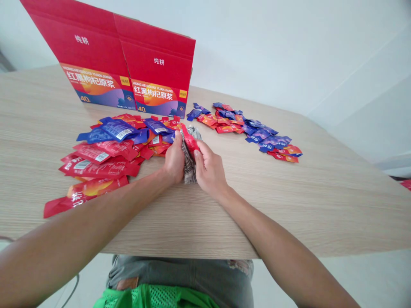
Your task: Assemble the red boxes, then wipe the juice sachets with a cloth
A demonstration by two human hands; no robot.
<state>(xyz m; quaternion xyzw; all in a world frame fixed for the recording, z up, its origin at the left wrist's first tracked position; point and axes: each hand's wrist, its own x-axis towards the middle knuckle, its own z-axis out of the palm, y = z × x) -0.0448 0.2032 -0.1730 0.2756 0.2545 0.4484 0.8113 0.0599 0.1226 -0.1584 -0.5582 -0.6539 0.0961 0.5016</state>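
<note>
Between my two hands, over the table, is a red drink pouch (190, 140) together with a crumpled grey striped cloth (190, 171). My left hand (175, 161) is closed on the pouch from the left, its thumb up along the edge. From the right, my right hand (209, 167) pinches the same pouch with thumb and bent fingers. The cloth shows above and below the pouch; which fingers grip it is hidden. Just left of my left hand lies a loose pile of red pouches (96, 167) and blue pouches (117, 129), several with barcodes facing up.
An open red carton (154, 81) stands behind the pile, near the wall. Farther right, a second row of red pouches (228, 127) and blue pouches (261, 133) runs along the wooden table (289, 205). The table's front edge is close to my body.
</note>
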